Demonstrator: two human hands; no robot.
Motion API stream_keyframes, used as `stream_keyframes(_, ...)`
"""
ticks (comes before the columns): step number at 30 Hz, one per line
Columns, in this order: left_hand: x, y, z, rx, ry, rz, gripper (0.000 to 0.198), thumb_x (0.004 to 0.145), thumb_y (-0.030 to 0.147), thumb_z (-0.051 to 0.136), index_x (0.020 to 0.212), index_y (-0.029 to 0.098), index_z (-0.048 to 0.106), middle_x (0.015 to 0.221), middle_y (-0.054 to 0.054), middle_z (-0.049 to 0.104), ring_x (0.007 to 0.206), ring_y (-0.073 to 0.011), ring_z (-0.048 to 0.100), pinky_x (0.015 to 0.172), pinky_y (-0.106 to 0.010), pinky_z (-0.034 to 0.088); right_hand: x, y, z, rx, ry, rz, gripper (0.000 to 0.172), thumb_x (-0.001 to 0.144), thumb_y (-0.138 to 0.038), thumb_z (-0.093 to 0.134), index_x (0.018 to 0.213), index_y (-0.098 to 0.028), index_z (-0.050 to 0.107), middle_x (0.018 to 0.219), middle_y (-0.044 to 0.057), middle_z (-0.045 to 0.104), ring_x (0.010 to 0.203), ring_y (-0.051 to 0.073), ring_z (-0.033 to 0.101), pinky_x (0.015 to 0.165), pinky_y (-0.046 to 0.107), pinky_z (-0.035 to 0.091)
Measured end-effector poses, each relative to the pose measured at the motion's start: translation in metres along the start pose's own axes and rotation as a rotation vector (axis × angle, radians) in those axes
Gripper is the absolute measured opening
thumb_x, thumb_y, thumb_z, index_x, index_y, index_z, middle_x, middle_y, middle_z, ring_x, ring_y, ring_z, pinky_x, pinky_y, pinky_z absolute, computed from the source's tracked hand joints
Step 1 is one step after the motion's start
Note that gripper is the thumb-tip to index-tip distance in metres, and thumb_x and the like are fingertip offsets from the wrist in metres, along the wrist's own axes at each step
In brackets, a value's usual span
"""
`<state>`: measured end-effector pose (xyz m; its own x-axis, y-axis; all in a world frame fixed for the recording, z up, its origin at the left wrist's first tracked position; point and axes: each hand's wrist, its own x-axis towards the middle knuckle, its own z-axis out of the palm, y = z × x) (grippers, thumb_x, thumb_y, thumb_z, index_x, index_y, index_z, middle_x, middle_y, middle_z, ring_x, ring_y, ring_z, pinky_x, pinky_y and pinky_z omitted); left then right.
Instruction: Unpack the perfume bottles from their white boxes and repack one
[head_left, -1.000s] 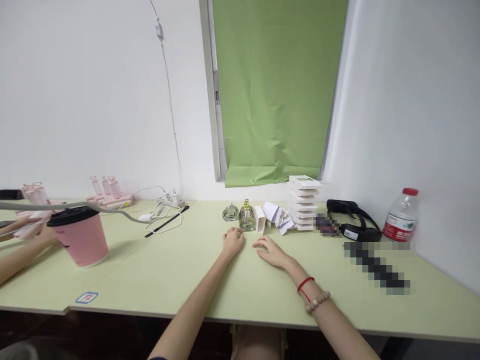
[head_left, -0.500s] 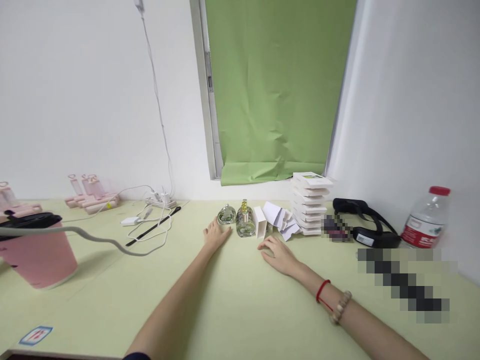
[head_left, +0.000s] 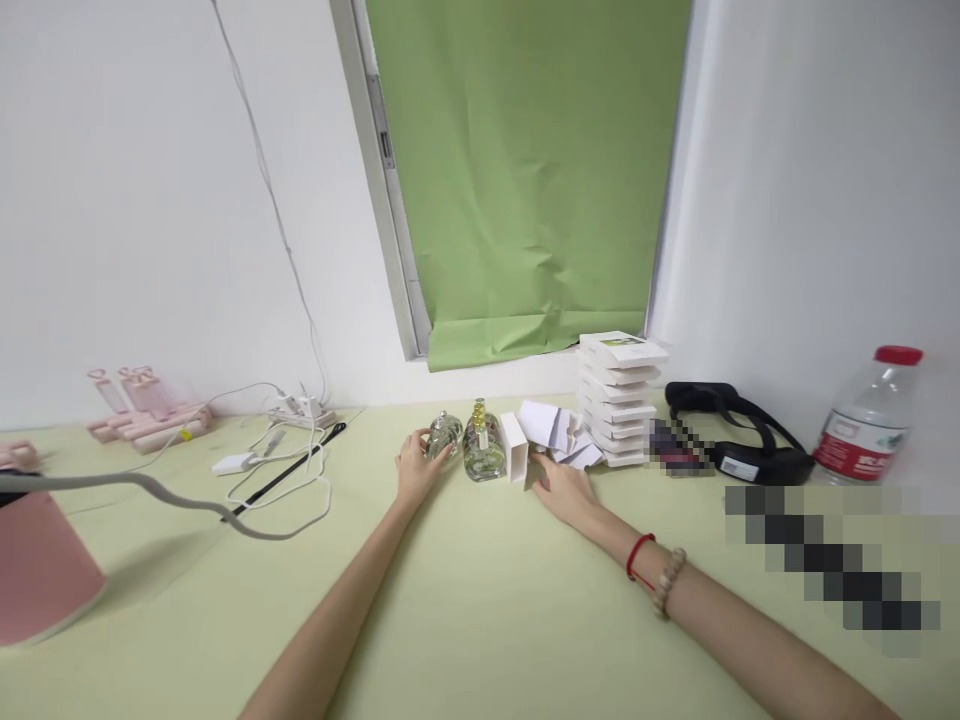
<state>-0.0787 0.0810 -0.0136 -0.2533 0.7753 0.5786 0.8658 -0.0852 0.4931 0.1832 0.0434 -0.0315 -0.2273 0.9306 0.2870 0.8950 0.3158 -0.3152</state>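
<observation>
My left hand [head_left: 415, 467] reaches to a small round glass perfume bottle [head_left: 444, 437] at the back of the pale green table [head_left: 480, 600], its fingers closing round the bottle's left side. Just right of it stands a second glass bottle [head_left: 481, 449] with a gold cap and yellow-green liquid. A small white box [head_left: 514, 447] stands upright beside that. My right hand [head_left: 561, 487] lies on the table in front of the box and some folded white paper [head_left: 559, 433], fingers stretched toward them, holding nothing.
A stack of white boxes [head_left: 619, 399] rises right of the paper. A black headset [head_left: 739, 440] and a water bottle [head_left: 868, 418] sit at the far right. White cables and chargers [head_left: 277, 450] lie left, pink holders [head_left: 142, 415] behind, a pink cup [head_left: 41, 570] at the left edge.
Both hands have slid forward across the table. The left has reached the round bottle and curled on it; the right has come up to the white box. The view has swung right.
</observation>
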Motion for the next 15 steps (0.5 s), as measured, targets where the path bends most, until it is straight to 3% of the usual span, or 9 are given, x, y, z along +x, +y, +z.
stream_keyframes(5,-0.008,0.004,-0.003,-0.117,-0.004,-0.004,0.032,0.065,0.042,0.051,0.087,0.017,0.049,0.079,-0.003,0.054,0.073,-0.0171,0.052,0.067,-0.029,0.043,0.003,-0.004,-0.004,-0.04,-0.031,-0.032,0.044,0.08,-0.026,0.04,0.124,-0.026,0.04,0.084,0.006,0.067,0.08,0.022,0.061,0.066,0.028,0.037)
stream_keyframes(10,-0.015,0.009,-0.01,-0.223,0.003,-0.158,0.026,0.063,0.036,0.049,0.08,0.018,0.046,0.078,-0.002,0.056,0.071,-0.0169,0.053,0.066,-0.029,0.044,0.003,-0.004,-0.005,-0.035,-0.039,-0.061,0.036,0.081,-0.027,0.039,0.116,-0.026,0.047,0.087,0.007,0.067,0.082,0.022,0.061,0.066,0.029,0.037)
stream_keyframes(15,-0.023,0.007,-0.015,-0.352,0.052,-0.158,0.016,0.064,0.029,0.038,0.073,0.019,0.048,0.071,-0.001,0.056,0.068,-0.0162,0.052,0.062,-0.027,0.043,0.003,-0.003,-0.005,-0.015,-0.031,0.019,0.038,0.08,-0.03,0.041,0.117,-0.019,0.045,0.084,0.009,0.066,0.08,0.023,0.062,0.066,0.029,0.038)
